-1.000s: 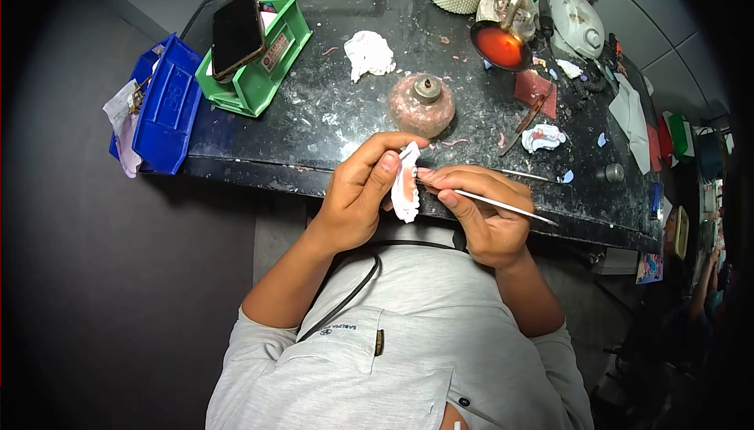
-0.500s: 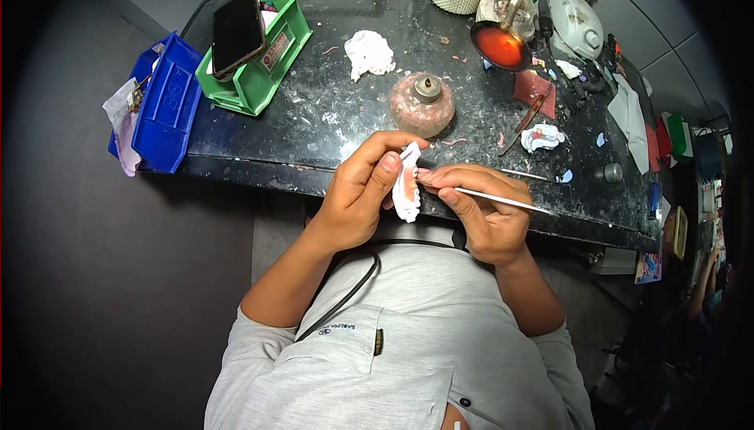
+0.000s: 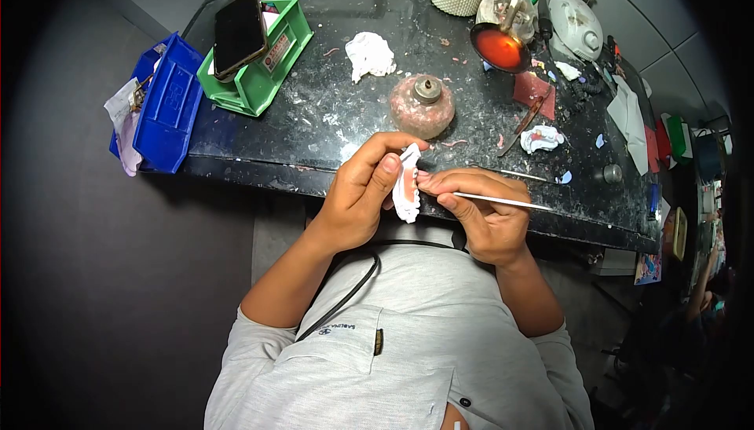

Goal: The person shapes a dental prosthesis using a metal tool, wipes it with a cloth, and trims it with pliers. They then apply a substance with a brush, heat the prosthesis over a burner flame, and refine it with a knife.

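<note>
My left hand [image 3: 357, 186] is closed around a white plaster dental model [image 3: 406, 204], held upright over the table's front edge. Pink wax [image 3: 409, 182] covers part of the model, with a row of teeth along its right side. My right hand [image 3: 491, 214] pinches a thin metal dental tool [image 3: 503, 200] like a pen. Its fingertips touch or nearly touch the teeth side of the model; the tool's working tip is hidden by the fingers. Just beyond both hands stands a round glass spirit burner [image 3: 422, 108] with a metal cap.
A knife [image 3: 522, 125], a pink wax sheet [image 3: 536, 94], another plaster piece [image 3: 542, 139] and a metal pan of red wax [image 3: 500, 47] lie to the right. White plaster [image 3: 369, 55] sits behind. Leftward are a green bin [image 3: 259, 88] with a phone [image 3: 239, 33] and a blue bin [image 3: 166, 108].
The tool in my right hand has shifted and tilted very slightly. My left hand and the dental model stay almost in place.
</note>
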Demonstrator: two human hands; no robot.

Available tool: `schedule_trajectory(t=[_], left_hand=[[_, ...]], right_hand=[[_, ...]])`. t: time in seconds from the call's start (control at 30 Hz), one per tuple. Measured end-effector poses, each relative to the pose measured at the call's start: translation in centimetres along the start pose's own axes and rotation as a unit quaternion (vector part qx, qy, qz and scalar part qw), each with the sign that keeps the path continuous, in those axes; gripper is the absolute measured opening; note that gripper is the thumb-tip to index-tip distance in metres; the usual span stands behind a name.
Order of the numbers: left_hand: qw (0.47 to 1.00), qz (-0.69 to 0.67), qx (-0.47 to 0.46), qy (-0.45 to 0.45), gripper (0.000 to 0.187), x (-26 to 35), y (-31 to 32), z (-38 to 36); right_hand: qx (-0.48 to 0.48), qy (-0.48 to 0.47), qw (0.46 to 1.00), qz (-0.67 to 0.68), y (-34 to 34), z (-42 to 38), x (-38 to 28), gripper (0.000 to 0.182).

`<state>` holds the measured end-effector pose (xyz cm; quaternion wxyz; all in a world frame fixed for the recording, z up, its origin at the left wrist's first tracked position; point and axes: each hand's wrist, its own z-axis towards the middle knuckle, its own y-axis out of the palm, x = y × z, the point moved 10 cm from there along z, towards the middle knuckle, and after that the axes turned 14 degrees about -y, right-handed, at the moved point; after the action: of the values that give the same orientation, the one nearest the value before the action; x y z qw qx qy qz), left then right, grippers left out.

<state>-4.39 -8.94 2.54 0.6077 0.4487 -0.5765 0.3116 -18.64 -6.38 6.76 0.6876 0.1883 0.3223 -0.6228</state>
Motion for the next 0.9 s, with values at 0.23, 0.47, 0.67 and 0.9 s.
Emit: schedule_trajectory(t=[0.23, 0.47, 0.67, 0.9], left_hand=[[0.999, 0.011, -0.015, -0.031, 0.039, -0.7, -0.3, 0.0], [1.000, -0.007, -0.006, -0.008, 0.033, -0.3, 0.0, 0.0], [1.000, -0.025, -0.002, 0.001, 0.033, -0.3, -0.3, 0.1], [0.998, -0.061, 0.002, -0.015, 0.034, -0.2, -0.3, 0.2]], right_hand=[[0.020, 0.031, 0.999, 0.023, -0.2, -0.1, 0.5, 0.010], [0.007, 0.027, 0.999, 0.046, 0.0, -0.3, 0.5, 0.010], [0.061, 0.043, 0.994, 0.084, -0.5, -0.4, 0.5, 0.011], [-0.105, -0.095, 0.984, -0.111, 1.8, 1.1, -3.0, 0.020]])
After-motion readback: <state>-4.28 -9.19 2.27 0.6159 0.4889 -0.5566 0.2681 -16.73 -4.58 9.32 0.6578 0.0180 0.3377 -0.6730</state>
